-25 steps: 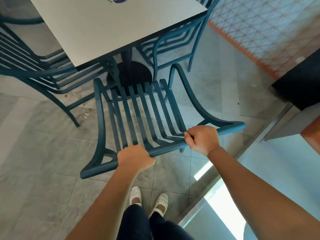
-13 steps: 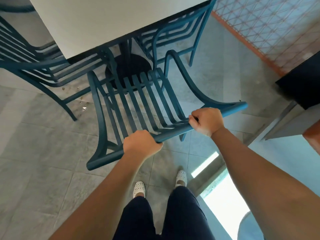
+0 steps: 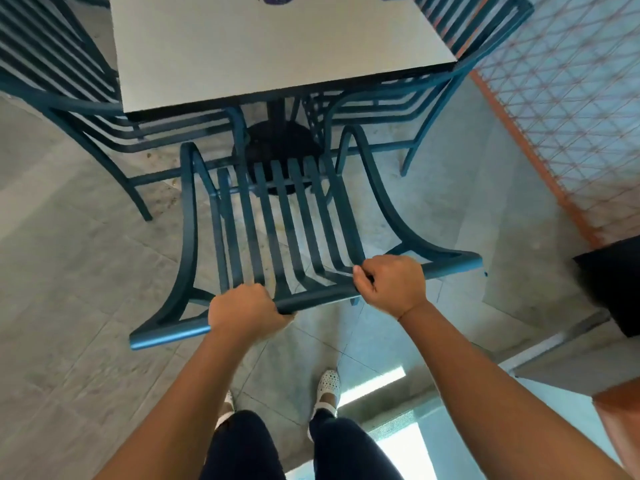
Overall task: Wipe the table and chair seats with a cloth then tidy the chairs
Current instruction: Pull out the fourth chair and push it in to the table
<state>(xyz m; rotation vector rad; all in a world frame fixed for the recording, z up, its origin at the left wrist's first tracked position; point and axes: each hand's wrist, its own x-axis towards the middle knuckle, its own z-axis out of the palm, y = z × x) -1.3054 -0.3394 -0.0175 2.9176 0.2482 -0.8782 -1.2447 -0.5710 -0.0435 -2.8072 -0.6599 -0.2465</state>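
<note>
A teal slatted metal chair (image 3: 273, 216) stands in front of me, its back toward me and its seat pointing at the white square table (image 3: 277, 46). My left hand (image 3: 244, 311) is closed around the chair's top rail left of its middle. My right hand (image 3: 391, 284) grips the same rail further right. The seat's front edge lies close to the table's black round base (image 3: 277, 140), just short of the tabletop's near edge. No cloth is in view.
Two more teal chairs are tucked at the table, one on the left (image 3: 69, 109) and one on the right (image 3: 433, 98). An orange-edged lattice screen (image 3: 554, 116) runs along the right. A dark counter corner (image 3: 613, 282) juts in at right. My feet stand on grey floor tiles (image 3: 69, 306).
With both hands on its top rail, the chair has swung round to face the table squarely and slid toward it. My feet have stepped forward.
</note>
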